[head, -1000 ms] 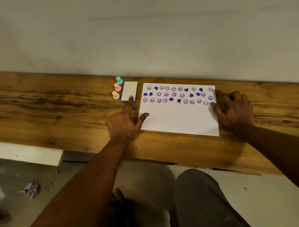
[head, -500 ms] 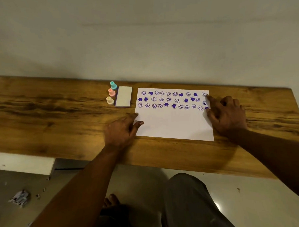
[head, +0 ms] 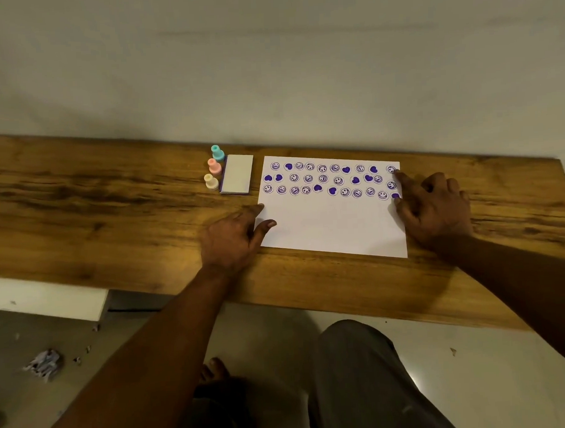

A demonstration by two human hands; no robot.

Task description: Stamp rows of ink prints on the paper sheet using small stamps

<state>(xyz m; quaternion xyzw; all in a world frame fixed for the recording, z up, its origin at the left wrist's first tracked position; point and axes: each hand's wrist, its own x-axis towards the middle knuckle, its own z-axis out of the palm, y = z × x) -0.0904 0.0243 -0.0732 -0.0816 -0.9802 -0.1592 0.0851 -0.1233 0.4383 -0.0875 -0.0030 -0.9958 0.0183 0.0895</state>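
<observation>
Nearest, the left hand (head: 233, 238) lay flat and empty at the paper sheet's (head: 333, 224) left edge, thumb on the paper; the right hand (head: 434, 207) rested spread on its right edge, holding nothing. Three rows of purple prints (head: 330, 180) filled the sheet's far half. Beyond-left on the tabletop (head: 96, 205) stood the ink pad (head: 237, 174) and cream stamp (head: 211, 181), pink stamp (head: 214, 166) and teal stamp (head: 217, 152).

Bare forearms, no sleeves; grey trousers (head: 362, 372), bare foot (head: 213, 370).
</observation>
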